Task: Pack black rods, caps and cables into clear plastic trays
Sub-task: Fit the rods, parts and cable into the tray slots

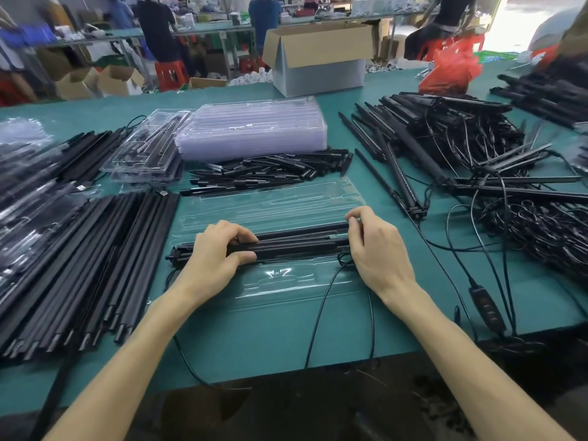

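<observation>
Both hands (219, 249) grip black rods (296, 243) in clear tray (273, 202)

A wide-angle camera worn on the head looks forward and down from over the near edge of the green worktop (286, 338), close above it. The worktop's far edge, by the cardboard box (318, 58), sits high in view.

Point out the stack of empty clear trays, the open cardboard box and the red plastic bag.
stack of empty clear trays (251, 128): head view, middle of the top tray.
cardboard box (321, 76): head view, its grey front wall.
red plastic bag (448, 73): head view, middle of its crumpled body.
</observation>
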### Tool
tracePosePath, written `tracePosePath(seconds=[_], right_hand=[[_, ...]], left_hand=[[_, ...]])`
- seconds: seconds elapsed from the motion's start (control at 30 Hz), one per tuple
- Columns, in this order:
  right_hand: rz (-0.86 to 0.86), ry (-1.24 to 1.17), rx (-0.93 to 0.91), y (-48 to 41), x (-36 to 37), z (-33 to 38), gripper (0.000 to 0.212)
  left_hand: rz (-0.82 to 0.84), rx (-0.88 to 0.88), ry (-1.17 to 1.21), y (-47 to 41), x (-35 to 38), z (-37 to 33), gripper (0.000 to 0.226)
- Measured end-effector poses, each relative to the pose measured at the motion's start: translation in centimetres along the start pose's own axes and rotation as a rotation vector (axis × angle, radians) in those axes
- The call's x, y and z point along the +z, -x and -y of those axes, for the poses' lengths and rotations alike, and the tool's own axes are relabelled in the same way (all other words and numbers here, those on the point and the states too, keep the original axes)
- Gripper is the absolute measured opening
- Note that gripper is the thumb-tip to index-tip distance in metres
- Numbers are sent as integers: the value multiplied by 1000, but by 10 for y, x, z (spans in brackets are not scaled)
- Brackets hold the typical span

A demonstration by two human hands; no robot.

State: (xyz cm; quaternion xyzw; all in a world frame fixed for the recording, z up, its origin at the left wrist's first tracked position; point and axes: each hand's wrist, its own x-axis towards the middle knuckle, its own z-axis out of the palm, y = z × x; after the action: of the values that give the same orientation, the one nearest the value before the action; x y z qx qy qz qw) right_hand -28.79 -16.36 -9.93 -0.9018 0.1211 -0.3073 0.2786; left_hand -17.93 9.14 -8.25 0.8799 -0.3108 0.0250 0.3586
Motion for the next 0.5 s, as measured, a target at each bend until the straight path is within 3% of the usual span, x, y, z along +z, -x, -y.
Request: tracePosePath(seconds=[0.1,0.2,0.33,0.5], right_hand=[[-5,-6,3,0,1,0,16],[-37,-6,-3,0,1,0,12],[-34,-11,2,0,2,-1,6],[29,-22,-4,0,2,-4,14]], left_hand=[[9,12,11,-1,0,1,27],[9,34,23,0,0,0,10],[-14,92,-188,0,0,-1,9],[-6,-15,-136,-6,-16,-1,6]])
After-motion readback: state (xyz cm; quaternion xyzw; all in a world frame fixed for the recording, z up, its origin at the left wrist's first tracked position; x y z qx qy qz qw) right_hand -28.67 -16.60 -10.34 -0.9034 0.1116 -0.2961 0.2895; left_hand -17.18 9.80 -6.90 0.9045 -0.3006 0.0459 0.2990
